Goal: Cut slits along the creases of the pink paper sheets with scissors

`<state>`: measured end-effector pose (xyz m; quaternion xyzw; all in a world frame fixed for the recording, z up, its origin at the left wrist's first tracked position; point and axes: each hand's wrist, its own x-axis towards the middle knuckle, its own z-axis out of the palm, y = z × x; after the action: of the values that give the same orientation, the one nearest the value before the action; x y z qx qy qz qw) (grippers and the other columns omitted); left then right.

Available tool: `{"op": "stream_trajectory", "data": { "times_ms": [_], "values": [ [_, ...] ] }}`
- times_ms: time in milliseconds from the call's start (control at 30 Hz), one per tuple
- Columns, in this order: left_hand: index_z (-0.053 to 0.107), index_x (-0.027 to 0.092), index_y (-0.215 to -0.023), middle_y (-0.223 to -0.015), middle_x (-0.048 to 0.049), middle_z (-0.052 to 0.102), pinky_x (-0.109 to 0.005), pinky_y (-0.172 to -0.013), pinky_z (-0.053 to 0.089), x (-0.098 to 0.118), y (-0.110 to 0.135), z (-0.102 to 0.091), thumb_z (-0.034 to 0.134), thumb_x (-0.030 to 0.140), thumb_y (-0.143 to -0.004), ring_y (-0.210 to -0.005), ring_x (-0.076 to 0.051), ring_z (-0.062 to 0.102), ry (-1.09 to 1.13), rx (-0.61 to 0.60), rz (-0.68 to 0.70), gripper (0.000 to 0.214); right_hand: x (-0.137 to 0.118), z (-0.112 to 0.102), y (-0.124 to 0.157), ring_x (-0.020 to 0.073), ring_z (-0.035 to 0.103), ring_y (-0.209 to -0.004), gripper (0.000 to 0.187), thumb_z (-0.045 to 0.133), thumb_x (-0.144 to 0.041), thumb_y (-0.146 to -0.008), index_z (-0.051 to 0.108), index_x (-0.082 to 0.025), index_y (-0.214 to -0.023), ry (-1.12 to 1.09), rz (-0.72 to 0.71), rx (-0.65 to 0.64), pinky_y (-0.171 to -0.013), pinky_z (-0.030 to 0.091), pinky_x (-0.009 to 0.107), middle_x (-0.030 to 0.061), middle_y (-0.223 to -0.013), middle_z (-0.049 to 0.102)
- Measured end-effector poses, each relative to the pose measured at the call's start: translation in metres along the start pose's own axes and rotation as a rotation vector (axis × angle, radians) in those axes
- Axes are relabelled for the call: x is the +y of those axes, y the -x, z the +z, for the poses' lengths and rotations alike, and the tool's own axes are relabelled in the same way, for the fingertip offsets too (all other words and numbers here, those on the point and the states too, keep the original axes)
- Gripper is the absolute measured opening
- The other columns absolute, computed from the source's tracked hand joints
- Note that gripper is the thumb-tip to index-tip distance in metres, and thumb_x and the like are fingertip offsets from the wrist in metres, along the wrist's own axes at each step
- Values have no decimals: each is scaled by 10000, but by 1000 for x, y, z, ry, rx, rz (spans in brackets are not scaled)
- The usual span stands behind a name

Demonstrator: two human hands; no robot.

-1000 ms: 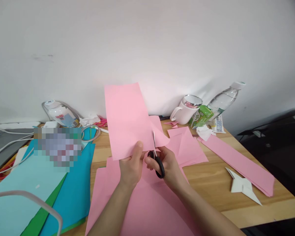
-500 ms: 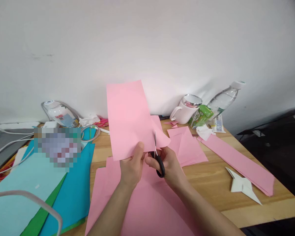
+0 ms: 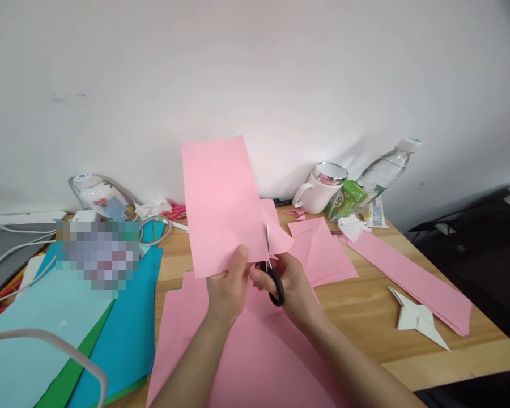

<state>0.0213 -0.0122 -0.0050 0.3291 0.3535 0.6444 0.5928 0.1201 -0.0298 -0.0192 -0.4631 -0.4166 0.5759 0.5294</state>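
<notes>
My left hand [image 3: 229, 286] pinches the lower edge of an upright sheet of pink paper [image 3: 221, 198], thumb in front and fingers behind. In my right hand [image 3: 291, 280] are scissors [image 3: 276, 286] with black handles, their blades pointing up at the sheet's right side. A partly cut strip [image 3: 276, 226] curls away to the right of the blades. Below both hands lie larger pink sheets [image 3: 263, 351] on the wooden table. The fingers behind the paper are hidden.
Folded pink paper [image 3: 323, 255], a long pink strip [image 3: 412, 283] and a white paper star [image 3: 417, 318] lie to the right. Behind stand a white mug [image 3: 318, 190], a green carton [image 3: 345, 198] and a water bottle [image 3: 385, 173]. Blue sheets [image 3: 131, 317], cables and a white bottle [image 3: 104, 195] occupy the left.
Almost nothing differs. The view has shifted very slightly, and the top of the held sheet leans a touch further left. Both hands keep their grips.
</notes>
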Motion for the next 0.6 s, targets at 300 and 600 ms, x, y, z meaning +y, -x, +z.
{"op": "stream_trajectory", "data": {
  "times_ms": [300, 600],
  "values": [
    [543, 158, -633, -443, 44, 466, -268, -328, 458, 3, 1, 1, 699, 337, -672, -424, -153, 536, 27, -67, -58, 241, -3, 0, 1, 94, 458, -502, 366, 778, -273, -599, 564, -148, -868, 9, -6, -4, -478, 377, 224, -42, -579, 529],
    [553, 150, -704, -473, 29, 491, -286, -293, 444, -1, 0, -1, 632, 348, -754, -445, -179, 563, 46, -122, -48, 219, -4, 1, 1, 99, 471, -489, 367, 754, -258, -615, 572, -138, -909, 49, 13, 20, -470, 383, 228, -38, -581, 531]
  ]
}}
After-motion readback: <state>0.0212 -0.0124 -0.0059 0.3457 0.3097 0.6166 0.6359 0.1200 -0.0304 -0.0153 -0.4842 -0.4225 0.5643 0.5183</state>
